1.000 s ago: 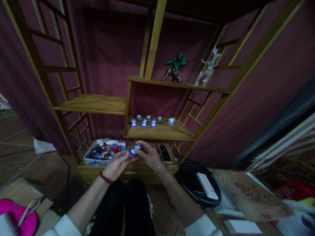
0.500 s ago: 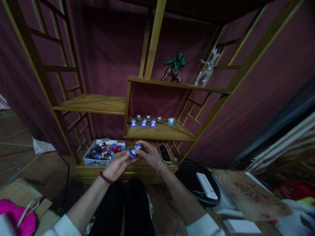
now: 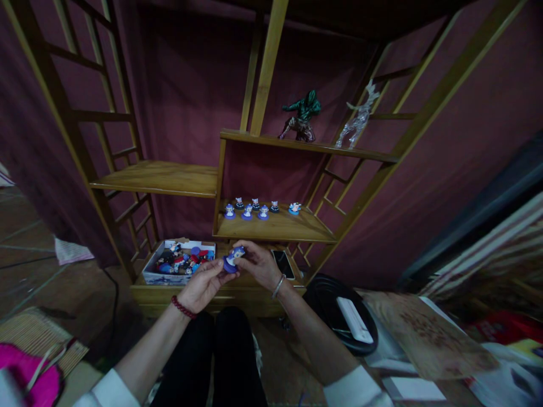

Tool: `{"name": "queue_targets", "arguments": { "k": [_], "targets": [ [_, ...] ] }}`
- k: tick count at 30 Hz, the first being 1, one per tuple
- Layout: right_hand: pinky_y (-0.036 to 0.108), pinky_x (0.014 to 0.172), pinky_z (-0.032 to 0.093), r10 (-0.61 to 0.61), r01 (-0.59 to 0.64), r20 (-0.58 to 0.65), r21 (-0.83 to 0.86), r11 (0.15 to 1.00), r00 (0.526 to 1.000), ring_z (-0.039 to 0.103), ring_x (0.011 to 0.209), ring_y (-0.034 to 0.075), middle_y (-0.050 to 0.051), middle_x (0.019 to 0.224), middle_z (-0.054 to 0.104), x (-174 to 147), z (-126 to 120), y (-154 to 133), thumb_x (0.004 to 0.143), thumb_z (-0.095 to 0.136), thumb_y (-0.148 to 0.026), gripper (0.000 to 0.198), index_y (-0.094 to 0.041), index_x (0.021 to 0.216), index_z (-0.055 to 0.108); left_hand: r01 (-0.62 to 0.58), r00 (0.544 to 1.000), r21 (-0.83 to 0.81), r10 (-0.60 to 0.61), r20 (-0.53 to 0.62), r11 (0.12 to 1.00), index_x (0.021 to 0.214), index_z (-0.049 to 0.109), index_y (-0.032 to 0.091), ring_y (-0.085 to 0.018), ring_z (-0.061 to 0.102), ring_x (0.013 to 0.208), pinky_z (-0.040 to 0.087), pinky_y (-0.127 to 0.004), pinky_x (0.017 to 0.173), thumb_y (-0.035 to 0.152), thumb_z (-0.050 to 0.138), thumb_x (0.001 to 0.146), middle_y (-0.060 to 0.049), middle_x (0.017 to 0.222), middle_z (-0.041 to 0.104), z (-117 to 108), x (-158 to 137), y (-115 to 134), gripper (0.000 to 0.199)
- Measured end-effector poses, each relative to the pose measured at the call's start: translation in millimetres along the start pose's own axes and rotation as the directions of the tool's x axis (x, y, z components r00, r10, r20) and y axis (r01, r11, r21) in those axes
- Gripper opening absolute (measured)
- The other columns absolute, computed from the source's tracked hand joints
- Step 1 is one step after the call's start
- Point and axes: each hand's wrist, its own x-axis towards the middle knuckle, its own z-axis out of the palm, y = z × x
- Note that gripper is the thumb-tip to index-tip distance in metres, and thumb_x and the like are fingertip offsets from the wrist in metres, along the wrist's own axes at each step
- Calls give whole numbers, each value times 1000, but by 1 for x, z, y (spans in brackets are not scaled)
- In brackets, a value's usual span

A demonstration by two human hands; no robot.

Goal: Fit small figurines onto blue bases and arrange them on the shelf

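Note:
A small purple and white figurine (image 3: pixel 232 261) on a round purple base is held between both hands. My left hand (image 3: pixel 207 282) grips its base between thumb and fingers. At its head, my right hand (image 3: pixel 259 264) closes on it from the other side. Just beyond, on the middle shelf (image 3: pixel 275 229), similar purple figurines (image 3: pixel 247 212) stand in a front row. Behind them are dark-based figurines (image 3: pixel 255 204), and a blue-based figurine (image 3: pixel 294 208) stands at the right. To the left of my hands, an open box (image 3: pixel 169 279) holds several jumbled figurines (image 3: pixel 180 261).
A phone (image 3: pixel 283 264) lies on the bottom shelf, right of my hands. Above, a green and bronze statuette (image 3: pixel 303 116) and a clear deer figure (image 3: pixel 358 118) stand on the upper shelf. A black round object (image 3: pixel 326 311) carrying a white box (image 3: pixel 355 320) sits at the lower right.
The figurine's head has tipped slightly more upright between my fingers. Both hands stay in nearly the same place, and the view has shifted a little.

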Motion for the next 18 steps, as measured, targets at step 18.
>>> {"name": "queue_targets", "arguments": {
  "k": [18],
  "targets": [
    [25,74,45,-40,20,-167,-119,993,985,55,79,13,0,87,58,0,8,-3,71,56,-29,28,-20,98,54,-59,998,-33,59,-23,998,78,64,12,-14,59,80,45,-27,78,21,61,70,-5,85,65,5,4,0,13]
  ]
}}
